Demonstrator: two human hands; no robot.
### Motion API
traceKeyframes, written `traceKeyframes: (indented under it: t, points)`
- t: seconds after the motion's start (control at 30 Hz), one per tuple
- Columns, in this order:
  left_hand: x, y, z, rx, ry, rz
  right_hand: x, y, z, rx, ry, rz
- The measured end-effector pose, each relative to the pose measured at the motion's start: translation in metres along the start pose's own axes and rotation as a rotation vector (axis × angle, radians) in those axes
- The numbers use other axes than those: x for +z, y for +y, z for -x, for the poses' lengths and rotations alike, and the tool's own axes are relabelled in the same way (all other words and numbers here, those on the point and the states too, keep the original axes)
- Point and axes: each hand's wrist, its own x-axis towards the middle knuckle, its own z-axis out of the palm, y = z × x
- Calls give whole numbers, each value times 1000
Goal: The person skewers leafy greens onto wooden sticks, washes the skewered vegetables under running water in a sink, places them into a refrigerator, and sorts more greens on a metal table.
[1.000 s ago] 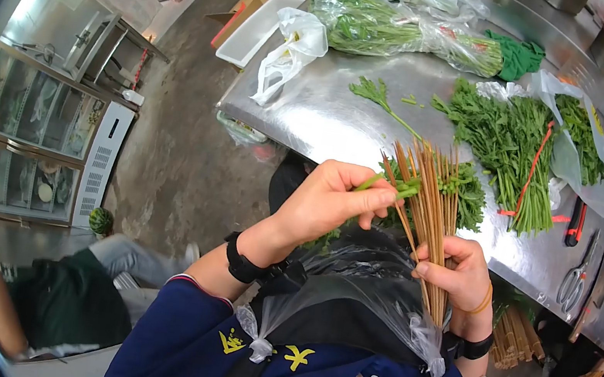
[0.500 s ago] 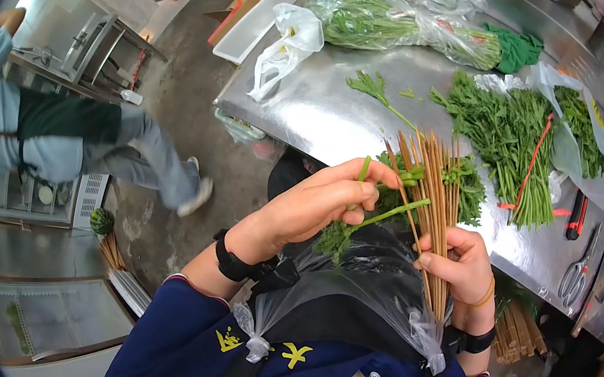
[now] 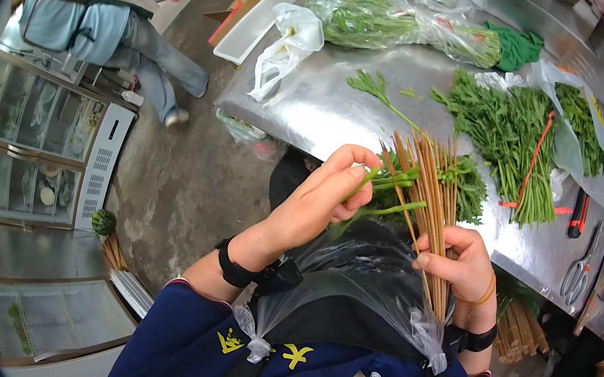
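A fanned bundle of thin brown sticks (image 3: 433,200) is gripped near its lower part by my right hand (image 3: 462,267), fingers wrapped round it. My left hand (image 3: 328,196), closed in a pinch, has a green stem between thumb and fingers, left of the sticks. Cut green stems (image 3: 401,176) lie across or are threaded on the upper sticks; which, I cannot tell. Leafy greens (image 3: 471,190) show behind the bundle. On the metal table (image 3: 306,111) rests a single leafy sprig (image 3: 378,95). A large bunch of greens (image 3: 509,134) tied with red tape lies farther right.
Scissors (image 3: 578,273) and a red-black cutter (image 3: 577,218) lie at the right. Bagged greens (image 3: 373,24), a white plastic bag (image 3: 292,43) and a white tray (image 3: 256,26) are at the back. A person (image 3: 100,26) is at upper left, near glass-door fridges (image 3: 28,140).
My left hand has risen slightly and pinches a stem near the sticks. My right hand keeps its hold. The other person has moved from lower left to upper left.
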Motion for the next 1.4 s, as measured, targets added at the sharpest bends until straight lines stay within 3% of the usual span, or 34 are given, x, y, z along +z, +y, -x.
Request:
traceKeyframes:
  t: [0.17,0.47,1.0,1.1,1.4]
  points:
    - [-1,-13,-5,70,13,16,0,0,-1,7,-7,3]
    - [-2,-8,-7,-18,114,4,2,-1,-2,50,-34,6]
    - [-8,-15,-11,90,31,-139,2,3,-3,23,-45,-6]
    - [-12,-19,-9,-101,-15,16,2,6,-3,19,-42,-11]
    - [0,-19,-8,146,87,-24,2,5,-3,22,-48,-16]
